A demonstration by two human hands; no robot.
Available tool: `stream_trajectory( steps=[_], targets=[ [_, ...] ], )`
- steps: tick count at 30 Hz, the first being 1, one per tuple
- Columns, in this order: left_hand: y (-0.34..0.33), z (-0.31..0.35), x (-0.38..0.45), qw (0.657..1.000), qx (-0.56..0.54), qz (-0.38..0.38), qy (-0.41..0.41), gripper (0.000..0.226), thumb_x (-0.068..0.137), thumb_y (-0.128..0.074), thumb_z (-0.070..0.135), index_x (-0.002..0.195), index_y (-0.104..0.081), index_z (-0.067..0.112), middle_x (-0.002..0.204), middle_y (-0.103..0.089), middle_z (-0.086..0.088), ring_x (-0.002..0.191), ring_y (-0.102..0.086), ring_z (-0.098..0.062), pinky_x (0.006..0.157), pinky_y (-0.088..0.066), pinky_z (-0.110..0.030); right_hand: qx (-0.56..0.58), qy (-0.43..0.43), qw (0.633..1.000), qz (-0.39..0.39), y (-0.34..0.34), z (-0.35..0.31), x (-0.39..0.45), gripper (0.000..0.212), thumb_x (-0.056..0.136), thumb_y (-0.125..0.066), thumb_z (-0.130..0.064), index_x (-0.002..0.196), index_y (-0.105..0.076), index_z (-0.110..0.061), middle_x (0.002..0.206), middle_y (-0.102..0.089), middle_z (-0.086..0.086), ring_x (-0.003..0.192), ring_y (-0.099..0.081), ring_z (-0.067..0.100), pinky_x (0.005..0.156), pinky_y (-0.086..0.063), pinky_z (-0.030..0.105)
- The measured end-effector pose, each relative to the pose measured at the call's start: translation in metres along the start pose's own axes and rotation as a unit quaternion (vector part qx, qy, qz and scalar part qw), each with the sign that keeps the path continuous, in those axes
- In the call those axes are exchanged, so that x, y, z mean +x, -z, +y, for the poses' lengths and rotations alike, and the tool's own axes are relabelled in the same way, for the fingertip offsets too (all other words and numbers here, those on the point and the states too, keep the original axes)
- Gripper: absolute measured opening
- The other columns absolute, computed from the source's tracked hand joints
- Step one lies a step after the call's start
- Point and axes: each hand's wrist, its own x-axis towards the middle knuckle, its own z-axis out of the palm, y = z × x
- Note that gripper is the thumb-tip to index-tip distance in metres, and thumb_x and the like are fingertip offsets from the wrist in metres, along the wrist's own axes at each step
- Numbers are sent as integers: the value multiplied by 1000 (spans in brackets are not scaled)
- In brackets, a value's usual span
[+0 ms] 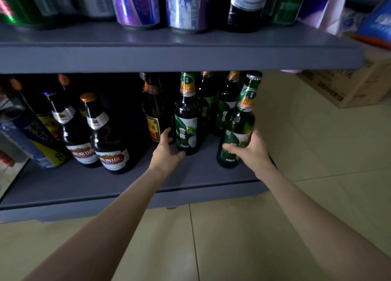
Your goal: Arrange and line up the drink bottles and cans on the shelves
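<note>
- Pale floor tiles [243,238] run under a grey two-tier rack; the lower shelf [127,187] carries beer bottles, the upper shelf [169,54] carries cans and a dark bottle, and a cardboard box [347,86] sits on the floor to the right.
- Head view, the only one: the right hand [251,149] grips the green bottle [237,130] at the shelf's right front corner, fingers wrapped round its lower label; the bottle tilts, base on or just above the shelf, I cannot tell which.
- The left hand [167,151] has its fingers spread apart, holding nothing; it sits just beside the second green bottle [187,122], thumb near its base, fingertips toward the brown bottle [154,115].
- Step in hand, as I judge it: setting the tilted bottle upright in line with its green neighbours; the next move calls for standing it straight and nudging it level with the front row.
- Count on the lower shelf: at least four green bottles, with more possibly hidden behind; two red-labelled bottles [95,141] at left front; one yellow-labelled brown bottle; further bottles behind are too dark to count.
</note>
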Motion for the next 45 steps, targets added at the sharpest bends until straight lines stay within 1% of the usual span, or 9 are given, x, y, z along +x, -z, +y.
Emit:
stream_trajectory(
  steps=[3, 7, 13, 17, 22, 29, 38, 41, 45],
  targets=[
    [-13, 4, 13, 999, -30, 15, 15, 85, 80, -70, 10, 146, -18, 18, 141, -42, -9, 129, -41, -24, 105, -37, -40, 14, -11, 1000, 21, 5, 8, 19, 81, 69, -82, -23, 136, -38, -15, 129, -54, 1, 119, -51, 18, 101, -43, 39],
    [-21, 6, 27, 998, -57, 14, 30, 92, 75, -75, 11, 146, -17, 24, 134, -49, -4, 122, -48, -22, 103, -41, -38, 29, -4, 999, 22, 0, 18, 24, 77, 70, -80, -18, 134, -36, -13, 128, -51, 2, 116, -48, 13, 98, -39, 27],
    [-32, 10, 39, 997, -16, 65, 33, 84, 70, -78, 12, 139, -31, 15, 134, -41, -10, 121, -45, -26, 100, -41, -37, -39, -41, 995, 82, -23, 35, 15, 72, 63, -84, -15, 122, -44, -5, 121, -50, 10, 113, -49, 24, 89, -40, 29],
    [-37, 15, 37, 997, 2, 71, 22, 82, 72, -78, 14, 139, -32, 13, 135, -37, -11, 122, -42, -26, 93, -36, -27, -51, -45, 995, 79, -24, 34, 24, 65, 64, -84, -16, 115, -46, -6, 114, -53, 10, 109, -52, 27, 91, -45, 38],
    [-50, 22, 31, 997, 5, 76, 17, 83, 72, -78, 17, 139, -29, 15, 135, -36, -10, 120, -44, -25, 85, -33, -22, -65, -46, 993, 83, -26, 31, 26, 68, 63, -85, -17, 117, -45, -4, 115, -51, 12, 107, -51, 27, 89, -43, 36],
    [-71, 28, 25, 991, 7, 126, 49, 79, 71, -78, 24, 133, -31, 15, 132, -38, -9, 112, -50, -32, 98, -40, -47, -92, -62, 990, 88, -30, 20, 24, 74, 68, -82, -17, 124, -38, 2, 128, -44, 16, 118, -44, 29, 92, -39, 33],
    [-65, 26, 4, 993, 31, 101, 51, 78, 76, -73, 20, 138, -26, 11, 134, -35, -13, 117, -45, -34, 96, -39, -41, -81, -84, 992, 40, -24, 26, 20, 78, 67, -82, -12, 128, -34, -1, 127, -45, 18, 119, -45, 32, 96, -39, 38],
    [-46, 25, -37, 988, 97, 69, 96, 65, 84, -63, 18, 136, -26, 3, 134, -34, -16, 118, -43, -36, 93, -37, -40, -100, -138, 985, -3, -8, 23, 1, 82, 72, -78, -12, 138, -29, -2, 136, -40, 18, 126, -41, 30, 100, -36, 36],
    [6, 64, -74, 980, 174, 75, 65, 34, 85, -52, 5, 116, -40, -1, 120, -47, -18, 105, -52, -39, 82, -40, -42, -110, -192, 974, -51, 42, -18, -28, 60, 80, -70, -9, 131, -39, -4, 130, -46, 16, 118, -49, 29, 92, -42, 33]
  ],
)
